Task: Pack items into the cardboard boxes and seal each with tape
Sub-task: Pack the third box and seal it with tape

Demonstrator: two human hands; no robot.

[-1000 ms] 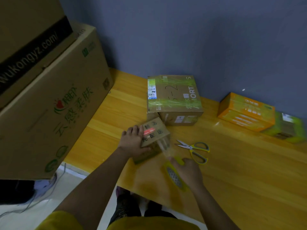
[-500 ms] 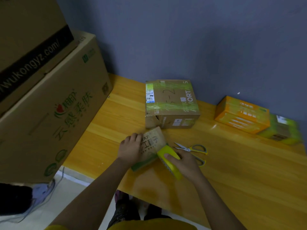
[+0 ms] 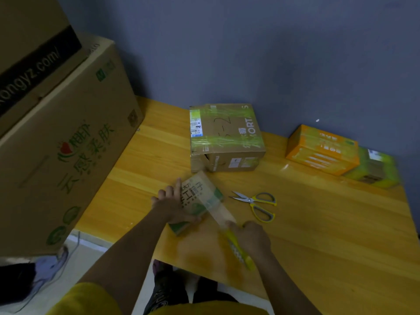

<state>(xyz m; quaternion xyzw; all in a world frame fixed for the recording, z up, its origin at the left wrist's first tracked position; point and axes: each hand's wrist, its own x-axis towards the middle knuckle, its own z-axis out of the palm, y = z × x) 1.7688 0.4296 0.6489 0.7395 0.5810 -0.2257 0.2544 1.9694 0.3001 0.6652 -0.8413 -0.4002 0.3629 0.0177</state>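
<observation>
A small brown cardboard box [image 3: 197, 194] with dark printed characters lies on the wooden table [image 3: 318, 223]. My left hand [image 3: 170, 203] rests on its left side and holds it down, thumb under its near edge. My right hand [image 3: 252, 237] grips a yellow roll of tape [image 3: 238, 251] toward the table's front edge. A clear strip of tape [image 3: 218, 211] stretches from the roll up to the box's right side.
Yellow-handled scissors [image 3: 256, 204] lie just right of the small box. A taped brown box [image 3: 225, 137] stands behind it. An orange box [image 3: 322, 148] and a green-taped box [image 3: 375, 171] sit at the back right. Large cartons [image 3: 63, 137] are stacked at the left.
My right hand has pulled the tape roll away from the small box toward me, drawing out a strip of tape. My left hand stays on the box.
</observation>
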